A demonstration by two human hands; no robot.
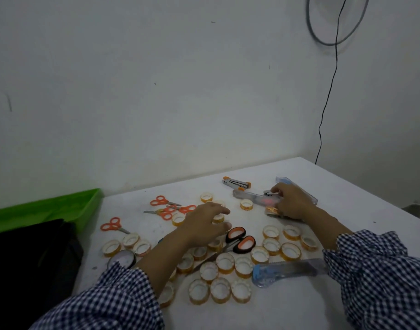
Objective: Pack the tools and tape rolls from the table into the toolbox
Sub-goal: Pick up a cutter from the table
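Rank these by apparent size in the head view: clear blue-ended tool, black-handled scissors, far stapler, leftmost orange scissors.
1. clear blue-ended tool, nearest the camera, so its lead is unsure.
2. black-handled scissors, blades partly hidden.
3. far stapler and leftmost orange scissors look alike; not ranked.

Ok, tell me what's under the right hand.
The right hand lies over a clear plastic case. The tip of a metal tool and a tape roll peek out. The palm covers the rest.
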